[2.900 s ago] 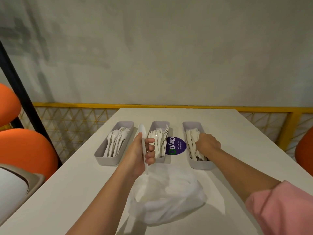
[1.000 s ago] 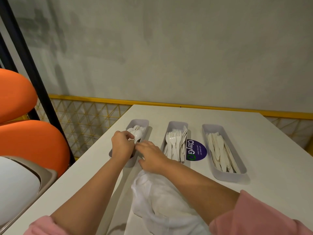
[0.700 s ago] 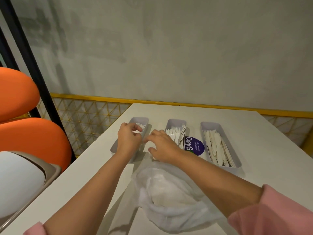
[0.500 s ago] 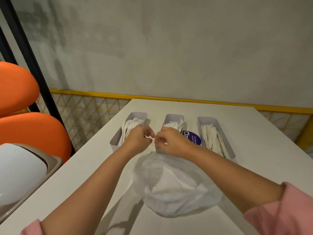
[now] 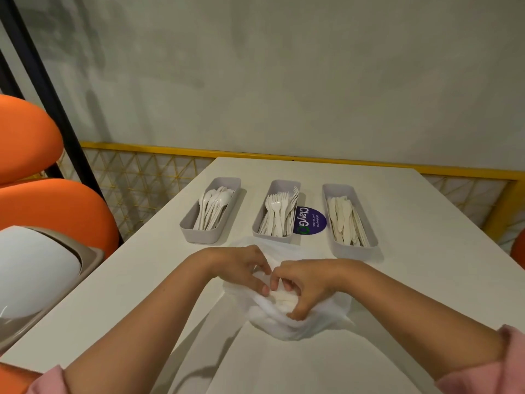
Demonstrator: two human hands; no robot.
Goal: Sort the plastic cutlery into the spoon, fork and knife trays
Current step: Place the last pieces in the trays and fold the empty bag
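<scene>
Three grey trays stand in a row on the white table (image 5: 412, 280). The spoon tray (image 5: 199, 236) on the left holds several white spoons, the fork tray (image 5: 270, 237) in the middle several forks, the knife tray (image 5: 352, 250) on the right several knives. In front of them lies a crumpled white plastic bag (image 5: 321, 317). My left hand (image 5: 241, 265) and my right hand (image 5: 304, 282) rest on the bag, fingertips almost touching, both pinching its film at the opening. What the bag holds is hidden.
A purple round sticker (image 5: 309, 221) lies between the fork and knife trays. Orange chairs (image 5: 42, 200) and a white-lidded bin (image 5: 34, 277) stand left of the table. A yellow mesh railing (image 5: 142, 180) and a grey wall run behind.
Both hands have drawn back from the spoon and fork trays to the plastic bag and closed on it. The spoon my left hand held earlier lies in the spoon tray.
</scene>
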